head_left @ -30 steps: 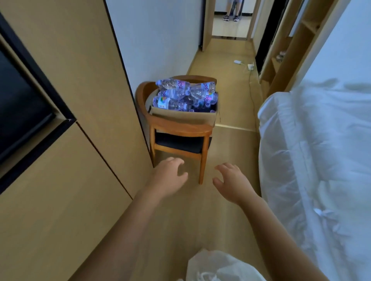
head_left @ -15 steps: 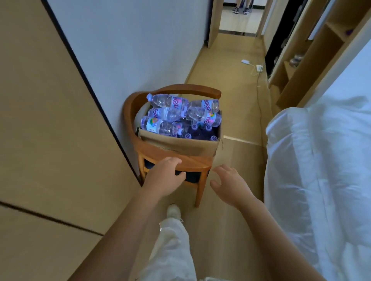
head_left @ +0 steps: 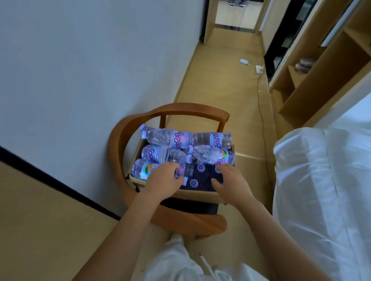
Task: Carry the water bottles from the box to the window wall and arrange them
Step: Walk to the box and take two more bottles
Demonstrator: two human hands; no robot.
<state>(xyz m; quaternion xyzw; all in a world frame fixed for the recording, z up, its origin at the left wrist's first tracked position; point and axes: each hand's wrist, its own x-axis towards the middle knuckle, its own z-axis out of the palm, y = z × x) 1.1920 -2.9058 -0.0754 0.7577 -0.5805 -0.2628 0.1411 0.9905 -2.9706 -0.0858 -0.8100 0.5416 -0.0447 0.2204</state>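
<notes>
A cardboard box (head_left: 197,193) sits on the seat of a wooden armchair (head_left: 190,109) against the left wall. Several clear water bottles (head_left: 166,137) with colourful labels lie on top, and purple caps of upright bottles (head_left: 193,183) show in the dark front part. My left hand (head_left: 163,181) curls around the neck end of the front-left lying bottle (head_left: 141,169), which still rests in the box. My right hand (head_left: 230,182) hovers with fingers spread over the box's front right corner, holding nothing.
A white-covered bed (head_left: 321,180) lies close on the right, leaving a narrow wooden floor aisle. A charger and cable (head_left: 258,69) trail on the floor ahead. Open wooden shelving (head_left: 301,80) stands at far right. Someone's shoes (head_left: 236,2) show in the far doorway.
I have walked up to the chair. Both hands have moved forward from in front of the chair to over the box, and the left one has closed around the front-left bottle.
</notes>
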